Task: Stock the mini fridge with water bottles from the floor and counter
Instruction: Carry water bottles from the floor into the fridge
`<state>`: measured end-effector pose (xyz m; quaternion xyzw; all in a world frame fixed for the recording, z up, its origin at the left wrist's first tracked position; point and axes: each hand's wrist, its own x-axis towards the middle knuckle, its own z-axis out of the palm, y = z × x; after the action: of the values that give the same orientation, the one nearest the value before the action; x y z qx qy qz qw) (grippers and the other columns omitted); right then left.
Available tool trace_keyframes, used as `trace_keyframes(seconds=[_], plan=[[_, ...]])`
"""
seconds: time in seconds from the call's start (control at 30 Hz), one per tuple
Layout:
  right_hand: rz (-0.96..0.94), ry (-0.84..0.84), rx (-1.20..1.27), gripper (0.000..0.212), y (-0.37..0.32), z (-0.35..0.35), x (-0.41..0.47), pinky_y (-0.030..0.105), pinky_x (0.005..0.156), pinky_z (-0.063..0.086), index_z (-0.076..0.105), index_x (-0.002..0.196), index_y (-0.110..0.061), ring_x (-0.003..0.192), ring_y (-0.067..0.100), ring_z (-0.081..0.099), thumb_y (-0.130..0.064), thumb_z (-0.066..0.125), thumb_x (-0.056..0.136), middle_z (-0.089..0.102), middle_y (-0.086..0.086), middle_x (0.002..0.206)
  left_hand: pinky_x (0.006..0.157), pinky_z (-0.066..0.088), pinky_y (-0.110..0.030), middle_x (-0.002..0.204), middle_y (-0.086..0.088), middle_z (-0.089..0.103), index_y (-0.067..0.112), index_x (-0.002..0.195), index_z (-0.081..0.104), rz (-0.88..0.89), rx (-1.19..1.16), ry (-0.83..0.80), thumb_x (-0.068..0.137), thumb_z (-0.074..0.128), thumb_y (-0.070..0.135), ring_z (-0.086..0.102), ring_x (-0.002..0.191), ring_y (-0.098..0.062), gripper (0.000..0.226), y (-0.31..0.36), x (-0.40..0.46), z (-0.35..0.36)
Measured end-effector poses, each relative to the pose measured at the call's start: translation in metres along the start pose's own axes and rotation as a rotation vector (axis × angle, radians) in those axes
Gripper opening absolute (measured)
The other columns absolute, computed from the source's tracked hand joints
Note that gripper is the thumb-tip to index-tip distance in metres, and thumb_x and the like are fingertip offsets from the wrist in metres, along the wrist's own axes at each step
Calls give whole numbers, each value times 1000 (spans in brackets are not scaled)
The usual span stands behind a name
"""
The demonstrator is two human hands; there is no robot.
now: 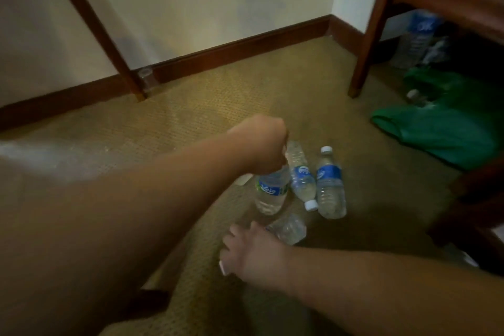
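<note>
Left hand [261, 144] is gripping the top of an upright bottle [271, 189], fingers curled round its neck. Right hand [245, 249] is closing on a lying bottle [289, 228]; grip uncertain, partly hidden. Two more bottles [316, 180] are lying on the carpet [191, 117] just beyond, long axes pointing away, nearer the right hand.
</note>
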<state>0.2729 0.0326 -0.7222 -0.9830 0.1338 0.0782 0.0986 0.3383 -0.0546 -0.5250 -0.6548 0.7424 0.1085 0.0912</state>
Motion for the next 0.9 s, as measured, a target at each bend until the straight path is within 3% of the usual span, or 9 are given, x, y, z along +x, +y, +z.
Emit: trace_keyframes(seconds=[0.07, 0.13, 0.23, 0.33, 0.43, 0.53, 0.67, 0.8, 0.9], plan=[[-53, 9, -26, 18, 26, -28, -42, 44, 73, 41, 68, 111, -21, 104, 31, 52, -23, 67, 94, 59, 9, 110, 78, 59, -36, 96, 1, 74, 19, 107, 76, 103, 26, -7, 90, 70, 37, 70, 90, -20, 26, 20, 19, -27], [-3, 7, 124, 28, 51, -66, -89, 37, 71, 38, 65, 121, -23, 101, 21, 44, -32, 68, 95, 57, 3, 114, 81, 59, -37, 97, 2, 76, 20, 104, 78, 198, 47, 12, 85, 72, 41, 71, 91, -19, 28, 40, 35, -53], [274, 136, 598, 26, 76, -109, -163, 34, 77, 49, 72, 107, -27, 90, 11, 55, -36, 81, 84, 64, -8, 99, 79, 58, -33, 91, 6, 76, 26, 101, 78, 299, 57, 95, 81, 72, 47, 70, 86, -17, 30, 75, 45, -85], [571, 193, 801, 34, 84, -140, -236, 23, 70, 47, 74, 103, -28, 79, -3, 60, -40, 88, 75, 62, -20, 82, 77, 57, -34, 87, 8, 72, 30, 100, 77, 377, 76, 159, 82, 66, 54, 67, 82, -14, 32, 114, 46, -107], [638, 149, 710, 40, 83, -179, -300, 18, 70, 46, 73, 108, -30, 81, -5, 60, -44, 89, 73, 64, -22, 87, 76, 56, -32, 92, 13, 71, 35, 104, 75, 456, 47, 194, 84, 63, 55, 65, 84, -9, 31, 153, 40, -125], [757, 172, 690, 39, 78, -211, -368, 29, 83, 55, 74, 108, -31, 93, 0, 64, -44, 88, 74, 70, -16, 101, 68, 43, -19, 89, 23, 61, 40, 107, 72, 559, -12, 257, 86, 64, 54, 54, 75, 3, 26, 189, 26, -137], [1078, 447, 748, 29, 60, -232, -451, 23, 75, 55, 77, 94, -38, 86, -3, 66, -46, 90, 70, 72, -20, 94, 67, 41, -13, 92, 25, 56, 44, 110, 70, 672, -142, 278, 86, 68, 49, 56, 79, 6, 25, 231, 7, -147], [1311, 709, 629, 25, 44, -236, -509, 17, 69, 52, 78, 87, -33, 78, -2, 66, -45, 91, 69, 73, -22, 85, 71, 51, -26, 88, 24, 59, 52, 100, 68, 735, -219, 277, 81, 76, 45, 59, 78, 2, 21, 272, -4, -146], [1470, 915, 590, 22, 43, -235, -539, 23, 67, 50, 78, 84, -31, 71, 2, 63, -44, 90, 71, 74, -10, 83, 70, 53, -27, 85, 23, 56, 46, 108, 70, 757, -268, 309, 82, 75, 43, 59, 72, 0, 27, 299, -14, -139]])
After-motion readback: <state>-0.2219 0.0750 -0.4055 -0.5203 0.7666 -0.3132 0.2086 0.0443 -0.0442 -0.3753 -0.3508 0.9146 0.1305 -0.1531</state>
